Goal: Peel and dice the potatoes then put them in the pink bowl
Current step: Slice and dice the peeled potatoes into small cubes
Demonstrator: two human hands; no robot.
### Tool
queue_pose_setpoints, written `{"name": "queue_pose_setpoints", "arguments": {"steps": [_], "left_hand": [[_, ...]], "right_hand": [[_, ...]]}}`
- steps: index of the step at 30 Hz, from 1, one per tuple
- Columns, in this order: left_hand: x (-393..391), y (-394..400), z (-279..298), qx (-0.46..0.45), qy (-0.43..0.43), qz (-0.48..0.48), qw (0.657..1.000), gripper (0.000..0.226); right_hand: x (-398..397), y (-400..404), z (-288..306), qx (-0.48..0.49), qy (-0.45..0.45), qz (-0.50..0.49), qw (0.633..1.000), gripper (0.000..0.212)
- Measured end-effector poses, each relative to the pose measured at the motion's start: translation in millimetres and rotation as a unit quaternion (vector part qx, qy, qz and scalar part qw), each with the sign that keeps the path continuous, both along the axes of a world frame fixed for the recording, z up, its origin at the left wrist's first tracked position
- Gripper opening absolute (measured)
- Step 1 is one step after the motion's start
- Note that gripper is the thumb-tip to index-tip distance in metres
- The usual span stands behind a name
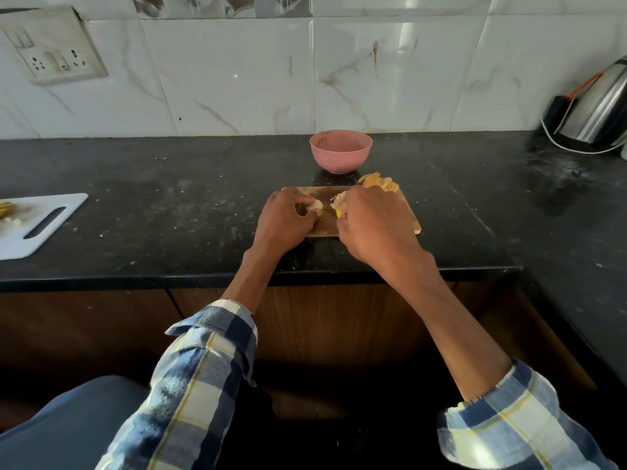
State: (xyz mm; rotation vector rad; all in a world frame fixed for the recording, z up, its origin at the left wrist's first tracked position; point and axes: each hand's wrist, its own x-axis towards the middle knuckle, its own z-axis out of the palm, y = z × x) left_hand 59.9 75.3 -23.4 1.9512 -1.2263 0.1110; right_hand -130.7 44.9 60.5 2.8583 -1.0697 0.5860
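Observation:
On the black counter lies a small wooden cutting board [409, 218]. My left hand [285, 220] grips a pale potato [315, 206] over the board's left part. My right hand [369, 225] is curled round a tool with a yellow part [338, 213], of which only a sliver shows; its working end sits close to the potato. A heap of potato peels [378, 181] lies at the board's far right corner. The pink bowl [341, 150] stands just behind the board and looks empty.
A white plastic cutting board [44, 225] with some scraps lies at the far left of the counter. A steel kettle [597, 106] with its cord stands at the back right. The tiled wall holds a socket plate [54, 45]. The counter edge [135, 276] runs below my hands.

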Motion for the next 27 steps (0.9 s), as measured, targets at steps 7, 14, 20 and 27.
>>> {"name": "queue_pose_setpoints", "arguments": {"steps": [7, 14, 20, 27], "left_hand": [[1, 6, 3, -0.012, 0.037, -0.006, 0.999, 0.027], [0, 7, 4, -0.023, 0.045, 0.010, 0.999, 0.021], [-1, 7, 4, -0.028, 0.049, 0.013, 0.998, 0.017], [0, 6, 4, -0.038, 0.040, 0.008, 0.998, 0.015]], "right_hand": [[-22, 6, -5, -0.009, -0.055, 0.001, 0.998, 0.020], [19, -3, -17, -0.018, -0.091, -0.002, 0.996, 0.018], [39, -6, -16, 0.005, -0.060, -0.006, 0.998, 0.023], [5, 9, -1, -0.010, -0.028, -0.003, 1.000, 0.024]]}}
